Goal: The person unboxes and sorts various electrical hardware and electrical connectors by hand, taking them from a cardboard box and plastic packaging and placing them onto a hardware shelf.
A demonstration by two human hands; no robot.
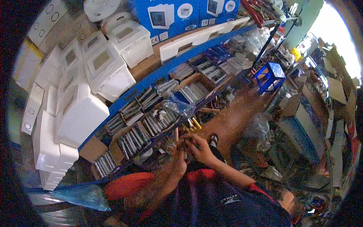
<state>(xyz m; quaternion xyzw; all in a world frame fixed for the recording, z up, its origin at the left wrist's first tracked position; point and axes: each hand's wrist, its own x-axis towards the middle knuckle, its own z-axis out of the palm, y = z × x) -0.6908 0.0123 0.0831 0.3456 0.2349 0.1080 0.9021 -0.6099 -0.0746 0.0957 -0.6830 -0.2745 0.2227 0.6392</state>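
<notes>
Both of my hands meet low in the centre of the head view, just in front of my body. My left hand (180, 157) has its fingers curled around something dark and too small to make out. Against it, my right hand (196, 146) is bent in a pinch, its fingertips on the same spot. A thin pale stick (176, 134) stands upright just beyond my left hand. Yellow-handled tools (196, 123) lie right beyond my fingers. Left of my hands, an open cardboard box holds a row of thin grey-white pieces (132, 140).
White plastic housings (81, 111) are stacked at the left. Blue printed boxes (162, 19) stand at the top behind a blue shelf edge (143, 85). A blue stool (269, 75) is on the brown floor (242, 109). Cardboard and plastic bags (261, 126) crowd the right.
</notes>
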